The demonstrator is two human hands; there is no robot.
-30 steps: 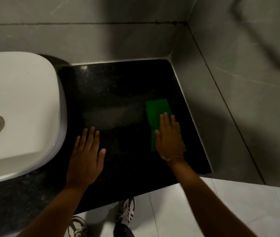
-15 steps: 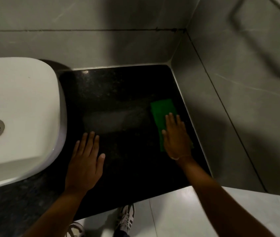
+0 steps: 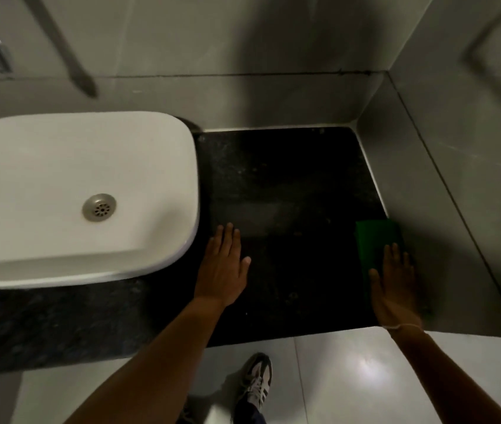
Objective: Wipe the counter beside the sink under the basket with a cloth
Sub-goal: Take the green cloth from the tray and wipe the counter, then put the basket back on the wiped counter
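Right hand point(image 3: 396, 289) flat on green cloth point(image 3: 376, 243), seemingly pressing

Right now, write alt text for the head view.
A person's right hand presses a green cloth flat on a black counter by the side wall, while the left hand rests flat beside a white sink.

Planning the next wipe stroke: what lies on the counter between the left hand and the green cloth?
In the head view, only bare black counter lies between the left hand and the green cloth; nothing stands there.
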